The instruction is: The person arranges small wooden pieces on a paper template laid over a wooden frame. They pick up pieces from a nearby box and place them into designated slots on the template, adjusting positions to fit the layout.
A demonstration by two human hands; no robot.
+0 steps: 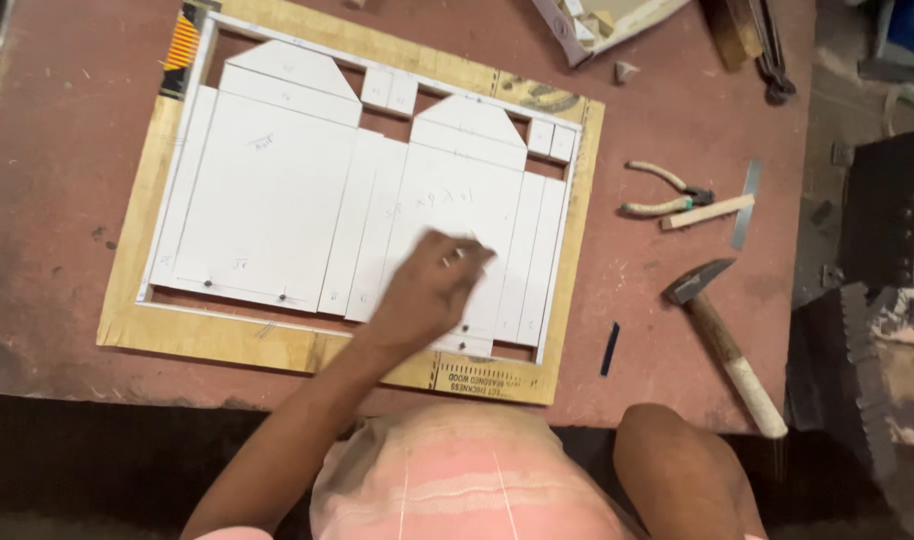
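panels (pixel 277 190) on board (pixel 127 320) | hammer (pixel 722 340), pliers (pixel 667 190) right of board

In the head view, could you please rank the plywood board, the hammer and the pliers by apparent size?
1. plywood board, by far the largest.
2. hammer.
3. pliers, smallest.

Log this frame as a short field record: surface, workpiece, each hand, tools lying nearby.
surface: reddish worktable
workpiece: white card template on a plywood board
left hand: left hand, blurred, over the template's lower right; grip unclear
right hand: not in view
tools: hammer, pliers, metal ruler, wooden strip, all right of the board
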